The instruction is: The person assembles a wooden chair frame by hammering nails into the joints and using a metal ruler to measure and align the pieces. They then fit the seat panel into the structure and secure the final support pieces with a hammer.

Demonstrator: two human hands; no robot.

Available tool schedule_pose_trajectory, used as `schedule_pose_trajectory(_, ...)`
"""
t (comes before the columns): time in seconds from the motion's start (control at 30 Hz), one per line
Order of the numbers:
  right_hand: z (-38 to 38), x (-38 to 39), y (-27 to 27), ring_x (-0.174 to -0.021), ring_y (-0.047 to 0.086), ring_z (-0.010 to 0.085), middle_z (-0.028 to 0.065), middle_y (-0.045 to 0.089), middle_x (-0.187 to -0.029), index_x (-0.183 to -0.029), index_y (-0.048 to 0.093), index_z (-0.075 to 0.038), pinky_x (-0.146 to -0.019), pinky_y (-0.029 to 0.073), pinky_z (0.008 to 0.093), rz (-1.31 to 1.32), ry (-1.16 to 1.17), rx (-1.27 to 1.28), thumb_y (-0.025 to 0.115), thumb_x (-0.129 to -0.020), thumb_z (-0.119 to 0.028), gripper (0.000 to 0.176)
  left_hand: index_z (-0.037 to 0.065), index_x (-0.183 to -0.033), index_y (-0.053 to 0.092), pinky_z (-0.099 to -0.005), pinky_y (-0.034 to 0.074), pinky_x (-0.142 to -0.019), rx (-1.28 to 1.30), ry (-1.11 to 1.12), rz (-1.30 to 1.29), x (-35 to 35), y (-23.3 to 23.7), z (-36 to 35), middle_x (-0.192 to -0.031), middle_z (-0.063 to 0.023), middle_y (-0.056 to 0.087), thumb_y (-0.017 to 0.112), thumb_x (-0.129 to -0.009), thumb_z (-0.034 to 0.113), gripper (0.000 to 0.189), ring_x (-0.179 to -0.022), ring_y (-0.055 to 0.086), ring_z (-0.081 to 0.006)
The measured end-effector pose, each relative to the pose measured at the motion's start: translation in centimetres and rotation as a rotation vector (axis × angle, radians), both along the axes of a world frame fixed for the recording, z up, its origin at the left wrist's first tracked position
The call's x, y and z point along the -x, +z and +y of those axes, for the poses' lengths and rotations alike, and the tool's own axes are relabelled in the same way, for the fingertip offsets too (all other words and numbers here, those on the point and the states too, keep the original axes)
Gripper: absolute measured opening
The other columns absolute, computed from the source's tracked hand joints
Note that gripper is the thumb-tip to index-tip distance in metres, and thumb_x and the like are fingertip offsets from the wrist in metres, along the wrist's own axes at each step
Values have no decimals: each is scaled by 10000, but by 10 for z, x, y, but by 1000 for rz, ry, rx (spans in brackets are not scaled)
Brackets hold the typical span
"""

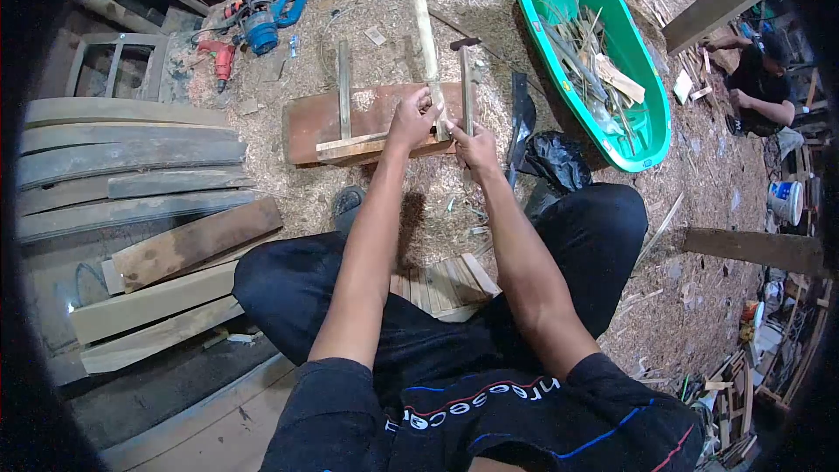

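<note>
The left hand [412, 120] is bending its fingers at the near end of the long strip [422, 26]; whether it is pinching anything, I cannot tell. The right hand [476, 150] is wrapping around the handle of the hammer [467, 79], by the right edge of the board [308, 118]. The crossbar [350, 149] is lying along the board's near edge, and the long strip is reaching past its far edge. The short strip [343, 92] is extending from the crossbar's left part.

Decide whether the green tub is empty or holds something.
Partly filled: the green tub holds wood scraps, while bare green surface shows around them.
</note>
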State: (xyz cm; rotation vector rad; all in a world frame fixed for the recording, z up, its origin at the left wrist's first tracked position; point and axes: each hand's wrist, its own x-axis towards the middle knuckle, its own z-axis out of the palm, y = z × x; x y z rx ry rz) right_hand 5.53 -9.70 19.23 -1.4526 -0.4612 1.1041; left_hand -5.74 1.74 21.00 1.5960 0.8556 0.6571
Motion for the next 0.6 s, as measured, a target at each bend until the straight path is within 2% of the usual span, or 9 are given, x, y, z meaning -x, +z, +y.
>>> schedule_pose_trajectory(0.07,0,-7,10,-708,572,95,22,666,-825,-972,687,-18,-633,454,262,17,61,22,744,-837,-241,267,-35,-1228,566,-256,502,-750,18,-16,4,1,3,0,-1016,-86,685,639,-860,61,388,-854,623,-116)
schedule_pose_trajectory(0.13,2,-13,9,-705,572,94,22,662,-821,-964,687,-23,-629,457,268,-29,113,25,737,-843,-243,257,-18,-1196,600,-260,500,-715,13,-11,18,1,3,1,-986,-73,689,652,-850,76,362,-815,617,-112)
schedule_pose_trajectory(0.2,5,-15,7,-595,513,84,2,601,-723,-956,674,-32,-536,401,265,-80,144,2,732,-850,-251,250,-11,-1142,633,-265,493,-681,-130,-1,103,1,5,0,-915,-73,691,660,-847,102,317,-767,612,-113)
schedule_pose_trajectory(0.23,6,-14,5,-487,454,74,-18,541,-627,-950,661,-40,-446,345,260,-107,151,-21,731,-854,-258,248,-8,-1115,649,-268,490,-663,-202,4,145,1,8,-1,-879,-73,692,664,-845,115,297,-744,610,-114)
schedule_pose_trajectory(0.27,6,-14,3,-380,395,64,-39,481,-530,-945,648,-47,-357,288,255,-134,157,-43,729,-858,-264,248,5,-1077,662,-296,498,-672,-203,26,174,0,10,-2,-868,-113,690,658,-850,163,277,-757,635,-164)
schedule_pose_trajectory(0.33,3,-18,11,-588,504,78,-9,588,-709,-943,666,-40,-528,397,259,-82,174,100,727,-853,-239,227,29,-1000,689,-351,514,-691,-205,70,233,-6,11,-8,-845,-193,687,646,-860,259,272,-783,684,-264)
schedule_pose_trajectory(0.37,2,-20,15,-692,558,86,6,641,-799,-942,675,-36,-613,451,262,-56,182,171,726,-851,-226,217,35,-1009,689,-368,515,-693,-247,89,276,-9,8,-10,-854,-200,685,636,-863,279,289,-787,681,-291)
schedule_pose_trajectory(0.53,2,-26,4,-711,574,102,10,649,-811,-953,673,-30,-629,458,266,-49,143,42,734,-843,-193,206,68,-1017,697,-439,511,-705,-310,150,381,-15,-3,-14,-876,-204,684,596,-878,336,318,-793,662,-388)
schedule_pose_trajectory(0.6,4,-24,7,-723,581,113,17,658,-823,-967,675,-26,-643,464,274,-102,164,-25,729,-845,-180,203,54,-1042,695,-409,513,-688,-272,121,320,-13,-6,-9,-860,-194,692,610,-873,295,306,-750,676,-340)
